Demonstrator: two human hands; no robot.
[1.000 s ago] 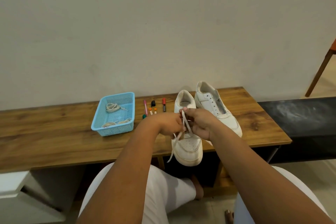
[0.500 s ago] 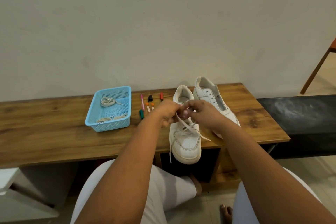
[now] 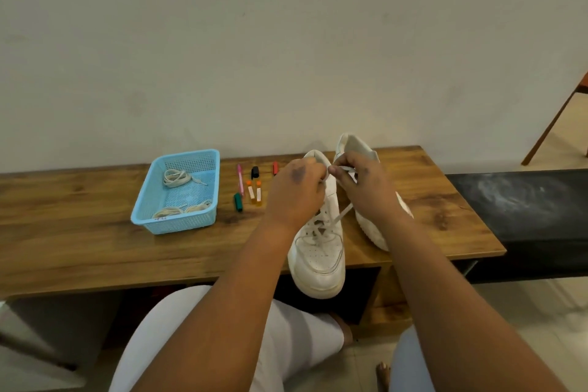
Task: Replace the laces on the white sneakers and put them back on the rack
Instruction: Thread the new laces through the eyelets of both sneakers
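Note:
Two white sneakers stand on the wooden bench (image 3: 95,251). The near sneaker (image 3: 318,261) points toward me, its toe over the front edge, with a white lace (image 3: 339,216) threaded through its eyelets. My left hand (image 3: 297,191) and my right hand (image 3: 366,188) meet above its tongue, each pinching a part of that lace near the top eyelets. The second sneaker (image 3: 375,229) lies behind my right hand, mostly hidden by it.
A light blue basket (image 3: 143,216) on the bench holds loose coiled laces (image 3: 176,177). Several markers (image 3: 251,188) lie between basket and sneakers. A dark bench (image 3: 525,210) adjoins on the right; a chair leg (image 3: 550,127) stands far right. My knees are below the bench edge.
Both hands have moved up the near sneaker toward its collar, pulling the lace tighter. The loose lace end that hung over the front of the shoe is no longer dangling there.

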